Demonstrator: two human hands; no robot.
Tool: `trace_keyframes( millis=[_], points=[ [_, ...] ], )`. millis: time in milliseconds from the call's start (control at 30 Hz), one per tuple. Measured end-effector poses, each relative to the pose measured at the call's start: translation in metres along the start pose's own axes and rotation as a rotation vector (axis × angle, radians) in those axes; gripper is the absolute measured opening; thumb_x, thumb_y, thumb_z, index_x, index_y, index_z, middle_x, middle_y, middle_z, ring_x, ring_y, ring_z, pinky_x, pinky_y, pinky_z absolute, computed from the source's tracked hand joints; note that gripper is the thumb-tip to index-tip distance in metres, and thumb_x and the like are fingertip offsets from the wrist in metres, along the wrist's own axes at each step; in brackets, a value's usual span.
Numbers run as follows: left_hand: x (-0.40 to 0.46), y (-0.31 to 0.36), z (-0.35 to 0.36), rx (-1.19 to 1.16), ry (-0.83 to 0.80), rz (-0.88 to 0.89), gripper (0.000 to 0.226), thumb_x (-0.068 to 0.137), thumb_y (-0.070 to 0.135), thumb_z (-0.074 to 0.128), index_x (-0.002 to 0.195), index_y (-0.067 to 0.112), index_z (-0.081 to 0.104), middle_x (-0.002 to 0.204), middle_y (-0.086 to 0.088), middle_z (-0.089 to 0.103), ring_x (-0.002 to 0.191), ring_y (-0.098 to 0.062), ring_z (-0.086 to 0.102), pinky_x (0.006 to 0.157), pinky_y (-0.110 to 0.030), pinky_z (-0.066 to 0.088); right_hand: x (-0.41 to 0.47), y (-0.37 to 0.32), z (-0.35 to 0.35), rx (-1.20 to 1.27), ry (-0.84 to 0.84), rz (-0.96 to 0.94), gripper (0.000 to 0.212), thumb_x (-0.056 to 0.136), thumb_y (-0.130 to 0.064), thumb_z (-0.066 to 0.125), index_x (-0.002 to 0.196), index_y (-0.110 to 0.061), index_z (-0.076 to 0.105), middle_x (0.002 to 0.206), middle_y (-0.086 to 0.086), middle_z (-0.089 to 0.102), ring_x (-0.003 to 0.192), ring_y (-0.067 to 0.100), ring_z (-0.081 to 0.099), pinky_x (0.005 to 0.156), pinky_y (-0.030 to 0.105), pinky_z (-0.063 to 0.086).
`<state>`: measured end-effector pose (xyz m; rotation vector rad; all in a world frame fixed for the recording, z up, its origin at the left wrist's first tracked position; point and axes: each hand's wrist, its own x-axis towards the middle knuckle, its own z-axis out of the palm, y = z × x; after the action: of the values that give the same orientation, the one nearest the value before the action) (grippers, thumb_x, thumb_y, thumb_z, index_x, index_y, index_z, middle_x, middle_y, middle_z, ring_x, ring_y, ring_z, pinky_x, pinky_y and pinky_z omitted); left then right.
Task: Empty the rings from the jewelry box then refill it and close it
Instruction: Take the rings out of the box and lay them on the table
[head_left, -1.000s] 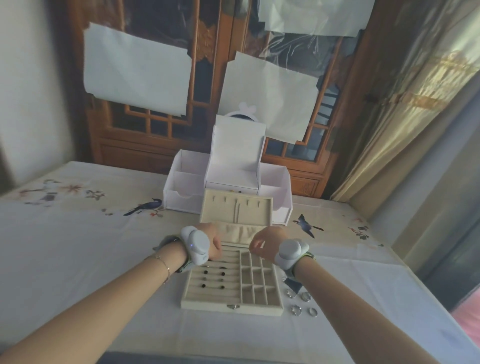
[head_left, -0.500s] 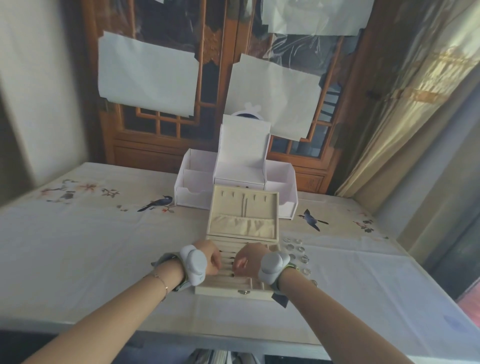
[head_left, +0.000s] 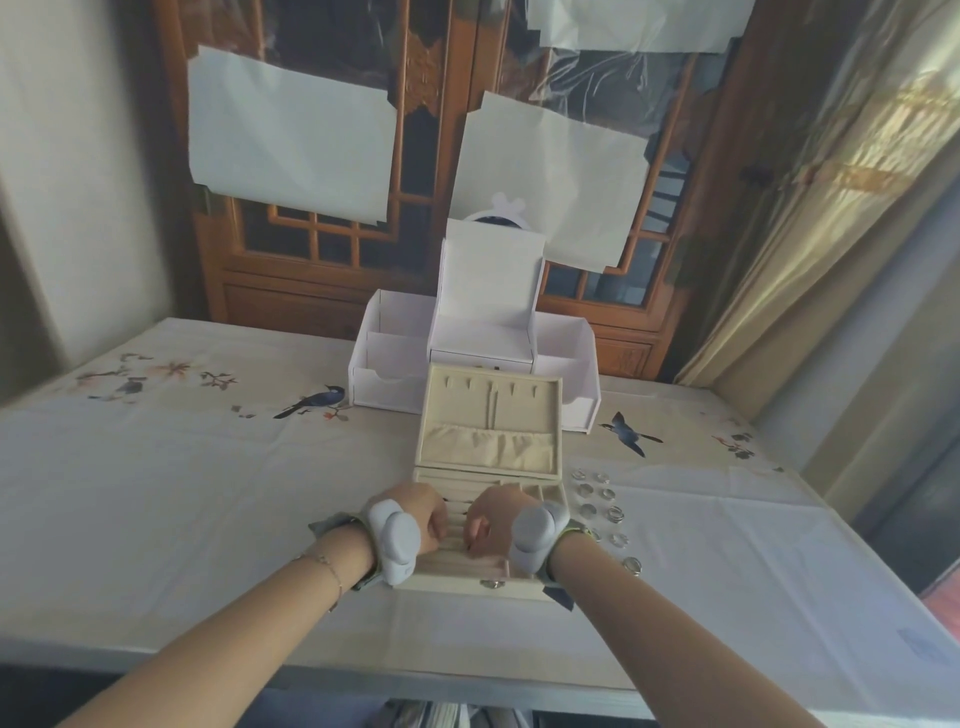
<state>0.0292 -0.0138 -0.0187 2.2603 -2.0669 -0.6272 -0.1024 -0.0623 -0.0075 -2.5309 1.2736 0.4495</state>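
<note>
Both hands have drawn back toward the near edge of the jewelry box (head_left: 488, 530) since a second ago, and more rings (head_left: 605, 512) show on the tablecloth (head_left: 182, 493) at its 3 o'clock side. Left hand (head_left: 423, 519) and right hand (head_left: 491, 522) hover curled over the ring rolls; whether either pinches a ring I cannot tell. With the lid (head_left: 491, 421) upright at 12 o'clock, emptying looks nearly done; refilling and closing remain
</note>
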Motion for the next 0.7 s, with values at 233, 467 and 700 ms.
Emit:
trace_keyframes(
  millis=[233, 467, 700],
  points=[
    [0.003, 0.006, -0.003, 0.108, -0.074, 0.014, 0.027, 0.088, 0.012, 0.051, 0.103, 0.018, 0.072, 0.114, 0.001, 0.069, 0.104, -0.021, 0.064, 0.079, -0.020, 0.043, 0.007, 0.001, 0.000, -0.020, -0.027, -0.006, 0.021, 0.088, -0.027, 0.062, 0.107, -0.026, 0.070, 0.119, -0.006, 0.065, 0.114, 0.017, 0.058, 0.101, 0.032, 0.045],
    [0.012, 0.012, -0.010, 0.195, -0.205, 0.043, 0.029, 0.092, 0.015, 0.055, 0.119, 0.008, 0.063, 0.118, -0.007, 0.064, 0.087, -0.012, 0.047, 0.076, -0.019, 0.037, 0.014, 0.003, 0.003, -0.067, -0.041, -0.017, 0.013, 0.088, -0.023, 0.059, 0.091, -0.032, 0.068, 0.106, -0.008, 0.064, 0.102, 0.016, 0.059, 0.092, 0.026, 0.045],
    [0.016, -0.001, -0.003, 0.163, -0.135, 0.083, 0.030, 0.086, 0.016, 0.065, 0.115, 0.011, 0.065, 0.121, -0.006, 0.065, 0.085, -0.009, 0.048, 0.074, -0.019, 0.039, 0.021, 0.009, 0.003, 0.007, -0.014, -0.116, 0.022, 0.084, -0.009, 0.066, 0.106, -0.008, 0.069, 0.110, 0.011, 0.068, 0.084, 0.015, 0.056, 0.079, 0.025, 0.045]
  ],
)
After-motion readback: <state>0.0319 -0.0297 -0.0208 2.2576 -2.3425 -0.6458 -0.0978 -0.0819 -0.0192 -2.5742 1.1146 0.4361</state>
